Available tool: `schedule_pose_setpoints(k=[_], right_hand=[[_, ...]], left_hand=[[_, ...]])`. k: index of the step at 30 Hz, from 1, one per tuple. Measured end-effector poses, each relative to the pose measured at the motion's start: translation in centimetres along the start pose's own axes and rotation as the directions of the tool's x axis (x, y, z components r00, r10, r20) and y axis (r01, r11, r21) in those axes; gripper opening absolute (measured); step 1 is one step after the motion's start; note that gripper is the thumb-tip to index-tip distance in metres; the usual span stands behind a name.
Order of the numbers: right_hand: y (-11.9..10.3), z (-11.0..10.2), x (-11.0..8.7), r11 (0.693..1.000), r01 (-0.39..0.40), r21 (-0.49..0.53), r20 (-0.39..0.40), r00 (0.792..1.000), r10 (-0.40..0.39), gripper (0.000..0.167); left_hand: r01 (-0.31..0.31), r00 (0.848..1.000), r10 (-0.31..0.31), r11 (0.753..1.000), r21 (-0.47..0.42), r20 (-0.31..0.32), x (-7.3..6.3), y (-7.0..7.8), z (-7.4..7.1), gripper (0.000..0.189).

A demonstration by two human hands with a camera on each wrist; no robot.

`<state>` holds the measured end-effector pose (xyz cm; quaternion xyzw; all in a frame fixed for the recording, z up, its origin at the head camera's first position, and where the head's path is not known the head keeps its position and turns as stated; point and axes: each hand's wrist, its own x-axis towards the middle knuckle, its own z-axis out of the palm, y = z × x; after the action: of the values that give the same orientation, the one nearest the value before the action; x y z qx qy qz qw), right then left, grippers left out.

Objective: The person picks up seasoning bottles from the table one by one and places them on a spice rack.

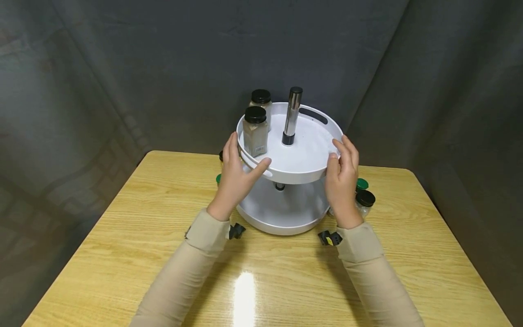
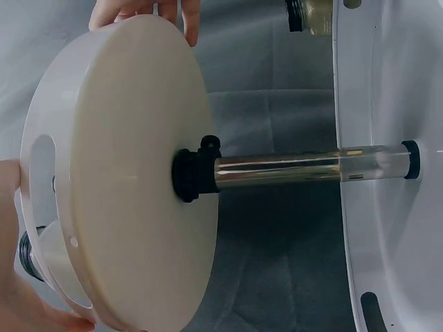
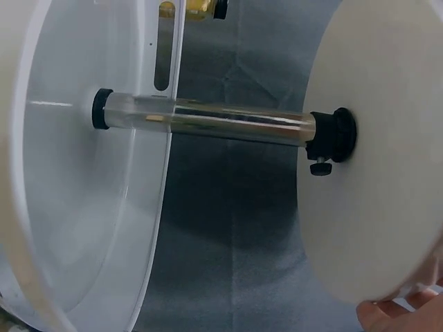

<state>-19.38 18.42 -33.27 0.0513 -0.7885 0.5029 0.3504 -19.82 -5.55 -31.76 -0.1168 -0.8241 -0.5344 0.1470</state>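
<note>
No text is legible; a small label (image 1: 260, 149) on the front jar (image 1: 254, 133) seems printed but blurred.

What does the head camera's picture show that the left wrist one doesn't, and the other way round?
Only the head view shows the wooden table, green lids, beige sleeves and the black cap atop the post.

Only the left wrist view shows the underside of the upper tray, with a black collar and small knob where the post meets it.

Both share that tray, the lower tray, parts of the post, fingers at the upper rim and a black-lidded jar.
</note>
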Motion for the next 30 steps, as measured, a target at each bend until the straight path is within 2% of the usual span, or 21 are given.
schedule_pose_setpoints(k=[7,14,22,30], right_hand=[[-0.5,0.2,-0.9,0.999,0.033,-0.034,-0.019,0.999,-0.034,0.049],[-1.2,0.5,-2.1,0.997,0.064,-0.053,-0.042,0.997,-0.066,0.053],[-2.1,1.3,-3.4,0.995,0.090,-0.040,-0.045,0.995,-0.092,0.071],[-2.9,2.4,-4.7,0.993,0.102,-0.065,-0.090,0.990,-0.108,0.075]], left_hand=[[-0.048,0.999,0.047,0.999,-0.013,-0.024,0.1,-0.2,0.2,0.091],[-0.085,0.996,0.083,0.994,-0.071,-0.021,0.3,-0.3,0.1,0.078],[-0.005,1.000,0.004,0.997,-0.078,-0.016,-0.2,0.2,0.4,0.094],[0.004,0.999,-0.008,0.996,-0.094,-0.037,-0.7,0.8,1.2,0.103]])
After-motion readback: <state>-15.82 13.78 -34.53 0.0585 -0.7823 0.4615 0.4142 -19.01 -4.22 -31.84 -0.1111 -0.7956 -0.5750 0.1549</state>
